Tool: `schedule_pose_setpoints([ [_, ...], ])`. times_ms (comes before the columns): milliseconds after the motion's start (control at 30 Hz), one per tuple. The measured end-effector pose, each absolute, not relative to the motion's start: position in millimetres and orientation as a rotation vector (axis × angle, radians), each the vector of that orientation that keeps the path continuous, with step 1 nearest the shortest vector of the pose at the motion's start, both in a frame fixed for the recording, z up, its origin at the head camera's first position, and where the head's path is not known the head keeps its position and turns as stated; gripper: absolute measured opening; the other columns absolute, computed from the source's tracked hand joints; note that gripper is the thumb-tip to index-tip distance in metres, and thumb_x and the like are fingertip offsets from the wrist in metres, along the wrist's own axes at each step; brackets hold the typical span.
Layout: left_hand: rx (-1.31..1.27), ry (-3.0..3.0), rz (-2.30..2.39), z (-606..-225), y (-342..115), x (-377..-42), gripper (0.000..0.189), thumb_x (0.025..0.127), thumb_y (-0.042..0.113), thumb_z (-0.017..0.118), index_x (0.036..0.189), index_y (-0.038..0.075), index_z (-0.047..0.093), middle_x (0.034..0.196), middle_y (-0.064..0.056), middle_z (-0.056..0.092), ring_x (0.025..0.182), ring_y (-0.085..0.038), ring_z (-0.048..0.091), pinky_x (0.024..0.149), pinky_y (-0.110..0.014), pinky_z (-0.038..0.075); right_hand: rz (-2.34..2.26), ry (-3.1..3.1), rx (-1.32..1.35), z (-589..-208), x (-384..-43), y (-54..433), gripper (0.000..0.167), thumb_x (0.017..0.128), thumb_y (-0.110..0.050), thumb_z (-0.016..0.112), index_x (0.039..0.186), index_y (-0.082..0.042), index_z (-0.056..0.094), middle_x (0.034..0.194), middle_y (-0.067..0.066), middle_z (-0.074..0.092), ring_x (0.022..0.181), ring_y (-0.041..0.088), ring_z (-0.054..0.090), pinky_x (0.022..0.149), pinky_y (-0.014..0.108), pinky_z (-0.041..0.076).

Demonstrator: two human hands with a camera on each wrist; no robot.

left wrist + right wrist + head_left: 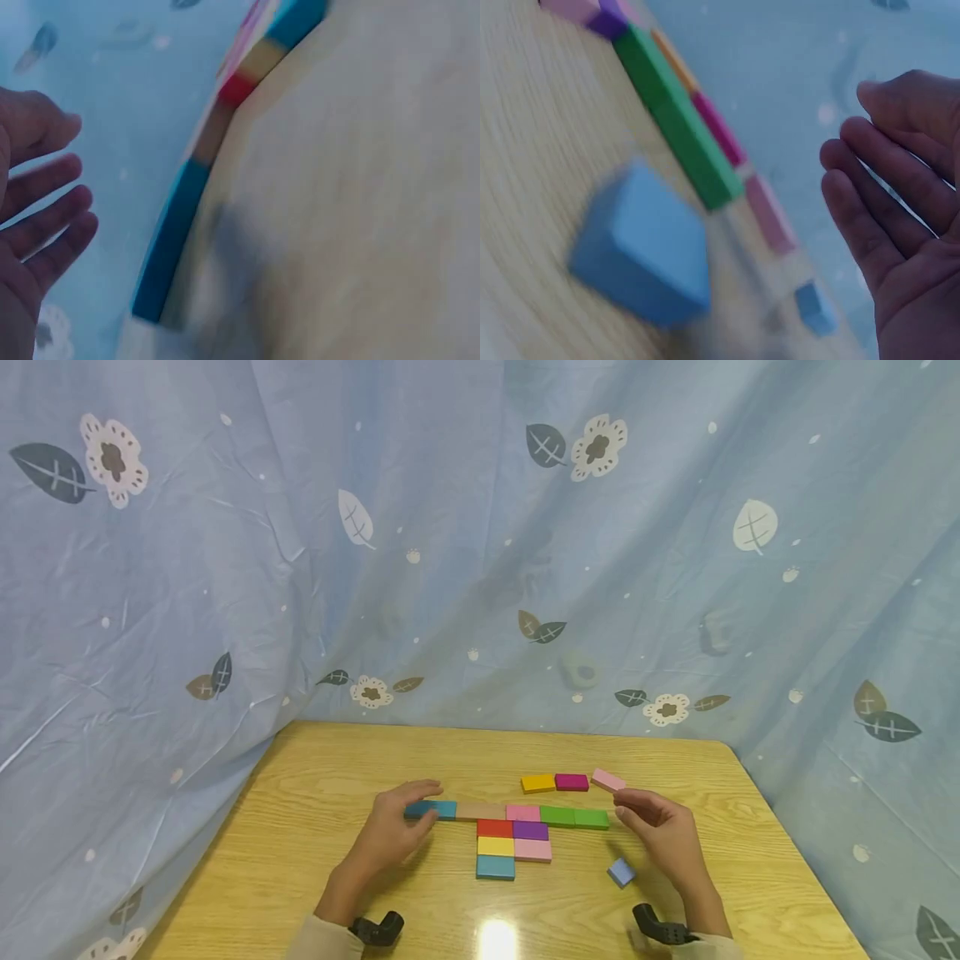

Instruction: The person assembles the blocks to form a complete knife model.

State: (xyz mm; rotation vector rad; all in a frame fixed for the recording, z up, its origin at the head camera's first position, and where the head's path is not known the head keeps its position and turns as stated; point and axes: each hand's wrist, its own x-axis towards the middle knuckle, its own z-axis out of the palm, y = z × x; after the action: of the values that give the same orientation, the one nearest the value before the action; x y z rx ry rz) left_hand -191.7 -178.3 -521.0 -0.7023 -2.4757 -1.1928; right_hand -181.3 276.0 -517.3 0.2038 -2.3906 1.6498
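My left hand hovers at the left end of a row of flat blocks, its fingers loosely spread over a blue block. In the left wrist view the hand stands apart from that block, holding nothing. The row continues with a tan block, a pink block and two green blocks. Beyond the right end of the row is my right hand. Its fingers are gently bent and hold nothing in the right wrist view. A loose light-blue block lies in front of it.
Under the row's middle sit red, purple, yellow, light pink and blue blocks. Behind lie orange, magenta and pink blocks. The right wrist view shows another small blue block.
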Motion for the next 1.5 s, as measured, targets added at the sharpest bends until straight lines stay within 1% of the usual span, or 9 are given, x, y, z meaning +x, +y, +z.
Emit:
schedule_pose_setpoints([
  [133, -0.868, -2.542, -1.209, -520.3, -159.7, -179.8, 0.037, 0.098, 0.005, 0.081, 0.134, 0.004, 0.076, 0.139, -0.016, 0.075, 0.132, -0.035, 0.071, 0.108, -0.055, 0.061, 1.724, -2.418, 0.15, -529.1, -188.3, 291.7, 0.034, 0.104, -0.017, 0.078, 0.132, 0.002, 0.076, 0.13, 0.02, 0.078, 0.107, -0.002, 0.076, 0.092, 0.016, 0.063],
  [300, -0.965, -2.646, -1.238, -527.1, -141.7, -171.6, 0.036, 0.101, 0.011, 0.079, 0.137, 0.008, 0.076, 0.14, -0.008, 0.075, 0.135, -0.029, 0.07, 0.115, -0.053, 0.057, 1.713, -2.444, 0.116, -541.4, -195.7, 304.3, 0.036, 0.105, -0.022, 0.078, 0.132, 0.0, 0.076, 0.131, 0.017, 0.078, 0.108, -0.003, 0.076, 0.093, 0.014, 0.061],
  [400, -0.989, -2.674, -1.264, -532.7, -135.2, -169.2, 0.038, 0.1, 0.012, 0.08, 0.138, 0.011, 0.076, 0.14, -0.002, 0.075, 0.136, -0.024, 0.068, 0.12, -0.051, 0.054, 1.704, -2.44, 0.112, -545.8, -199.4, 307.9, 0.035, 0.105, -0.022, 0.078, 0.132, 0.0, 0.076, 0.132, 0.018, 0.078, 0.109, -0.005, 0.075, 0.094, 0.013, 0.061],
  [500, -1.026, -2.662, -1.258, -536.3, -130.9, -167.2, 0.041, 0.097, 0.011, 0.081, 0.137, 0.012, 0.076, 0.138, 0.001, 0.075, 0.135, -0.022, 0.069, 0.12, -0.047, 0.055, 1.707, -2.423, 0.107, -548.9, -201.5, 309.3, 0.033, 0.104, -0.017, 0.078, 0.131, 0.002, 0.076, 0.131, 0.018, 0.078, 0.108, -0.005, 0.075, 0.092, 0.015, 0.062],
  [667, -1.068, -2.638, -1.18, -539.7, -126.2, -165.6, 0.042, 0.091, 0.009, 0.082, 0.133, 0.01, 0.077, 0.136, 0.0, 0.077, 0.135, -0.024, 0.07, 0.119, -0.046, 0.055, 1.684, -2.416, 0.066, -551.6, -204.1, 311.5, 0.03, 0.104, -0.012, 0.077, 0.13, 0.003, 0.076, 0.127, 0.017, 0.08, 0.104, -0.008, 0.074, 0.091, 0.015, 0.062],
  [867, -1.056, -2.712, -1.12, -540.8, -123.8, -164.8, 0.042, 0.094, 0.014, 0.083, 0.135, 0.012, 0.076, 0.141, -0.002, 0.074, 0.142, -0.028, 0.065, 0.123, -0.049, 0.051, 1.566, -2.419, 0.041, -553.4, -206.7, 314.0, 0.03, 0.104, -0.017, 0.079, 0.129, -0.001, 0.078, 0.127, 0.018, 0.08, 0.104, -0.007, 0.074, 0.089, 0.01, 0.059],
  [1067, -1.052, -2.734, -1.09, -541.0, -123.4, -166.0, 0.042, 0.095, 0.015, 0.083, 0.136, 0.013, 0.075, 0.143, -0.002, 0.073, 0.144, -0.028, 0.063, 0.123, -0.049, 0.051, 1.485, -2.414, 0.07, -554.1, -212.1, 313.5, 0.031, 0.102, -0.014, 0.08, 0.131, -0.003, 0.078, 0.129, 0.022, 0.078, 0.105, -0.008, 0.073, 0.089, 0.006, 0.057],
  [1333, -1.07, -2.73, -1.063, -539.4, -123.0, -167.7, 0.043, 0.094, 0.014, 0.083, 0.136, 0.012, 0.075, 0.143, -0.001, 0.074, 0.142, -0.027, 0.064, 0.123, -0.047, 0.052, 1.456, -2.43, 0.096, -554.3, -225.7, 310.9, 0.036, 0.099, -0.013, 0.083, 0.133, -0.001, 0.076, 0.128, 0.023, 0.078, 0.105, -0.014, 0.07, 0.089, 0.004, 0.055],
  [1500, -1.082, -2.72, -1.052, -539.0, -123.0, -168.9, 0.042, 0.094, 0.012, 0.084, 0.136, 0.011, 0.075, 0.141, 0.001, 0.074, 0.141, -0.026, 0.066, 0.122, -0.045, 0.052, 1.477, -2.426, 0.117, -555.1, -235.8, 308.3, 0.038, 0.099, -0.01, 0.083, 0.134, 0.003, 0.075, 0.131, 0.026, 0.076, 0.108, -0.01, 0.071, 0.09, 0.004, 0.055],
])
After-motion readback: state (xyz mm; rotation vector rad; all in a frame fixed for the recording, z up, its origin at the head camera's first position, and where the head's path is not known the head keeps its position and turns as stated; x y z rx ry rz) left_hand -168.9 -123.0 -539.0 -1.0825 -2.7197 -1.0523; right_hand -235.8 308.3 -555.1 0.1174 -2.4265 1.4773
